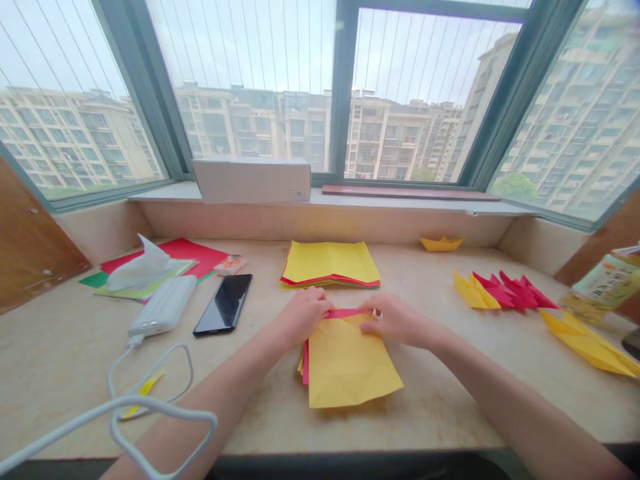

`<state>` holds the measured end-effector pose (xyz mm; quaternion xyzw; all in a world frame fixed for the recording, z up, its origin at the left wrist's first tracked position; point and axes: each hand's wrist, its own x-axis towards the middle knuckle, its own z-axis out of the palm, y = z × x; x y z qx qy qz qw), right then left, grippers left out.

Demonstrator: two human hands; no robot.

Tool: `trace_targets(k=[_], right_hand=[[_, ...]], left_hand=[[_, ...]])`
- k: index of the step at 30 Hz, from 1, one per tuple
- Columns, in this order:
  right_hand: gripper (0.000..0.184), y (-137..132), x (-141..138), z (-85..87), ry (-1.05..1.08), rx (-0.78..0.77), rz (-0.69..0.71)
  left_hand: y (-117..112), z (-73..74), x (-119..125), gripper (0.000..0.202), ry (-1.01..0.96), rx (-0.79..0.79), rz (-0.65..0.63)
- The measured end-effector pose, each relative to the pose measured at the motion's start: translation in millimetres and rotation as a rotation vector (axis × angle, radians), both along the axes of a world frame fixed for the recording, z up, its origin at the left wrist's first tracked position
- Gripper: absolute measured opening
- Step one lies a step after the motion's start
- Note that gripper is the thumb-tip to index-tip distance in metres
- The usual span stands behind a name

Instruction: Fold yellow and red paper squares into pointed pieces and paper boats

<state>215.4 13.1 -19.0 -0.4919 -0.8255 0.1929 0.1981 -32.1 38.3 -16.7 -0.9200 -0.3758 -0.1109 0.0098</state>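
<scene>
Phone: flat on the surface, just left of my forearm; my hands are clear of it.
Left hand: fingers curled in, nearly closed, pinching the sheet's top left corner; the exact thumb contact is hidden from me.
Pink layer: peeks out under the sheet's left edge; number of layers below unclear.
Stack: coloured paper, lying just beyond my hands, untouched.
Sheet: yellow, in front of me, between my forearms, near end towards me, creases visible. Judged very light, thin and limp across its width, a little stiffer along the creases; should slide easily over the layers below, and tear or wrinkle if tugged. Best hold: both top corners, light pinch, even tension.
Pink strip: shows along the sheet's top edge; fold or separate paper, cannot tell.
Right hand: part closed, thumb and fingers lightly gripping the top right corner.
Boat: orange, folded, well apart, far right.
</scene>
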Motion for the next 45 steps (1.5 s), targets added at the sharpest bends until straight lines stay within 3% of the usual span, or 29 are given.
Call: trace_targets(k=[6,9,12,15,18,24,28,33,39,45], right_hand=[[0.006,-13,12,-1.6,0.105,-0.111,-0.039],[0.010,-11,17,4.2,0.248,-0.088,-0.092],[0.018,-5,21,5.9,0.528,-0.114,-0.143],[0.026,0,22,2.5,0.770,-0.164,-0.160],[0.032,-1,19,-0.3,0.870,-0.185,-0.157],[0.043,-7,11,4.4,1.009,-0.405,0.035],[0.031,-6,11,6.1,0.985,-0.326,-0.013],[0.031,-5,14,7.7,0.991,-0.272,-0.092],[0.030,-1,17,4.5,0.966,-0.219,-0.070],[0.029,0,16,-1.8,0.964,-0.149,-0.033]], left_hand=[[-4,3.3,-1,0.021,-0.085,-0.029,0.011],[-8,9.2,-1,0.026,-0.357,-0.043,0.041],[-12,16.0,2,0.035,-0.676,-0.102,0.107],[-16,18.3,8,0.043,-0.888,-0.291,0.173],[-18,14.1,16,0.038,-1.046,-0.531,0.139],[-19,4.6,26,0.035,-1.324,-0.807,0.099],[-19,5.4,27,0.037,-1.393,-0.859,0.083],[-18,8.1,28,0.033,-1.396,-0.802,0.044],[-21,10.9,26,0.028,-1.392,-0.867,0.000],[-20,11.3,21,0.016,-1.332,-0.775,0.055]])
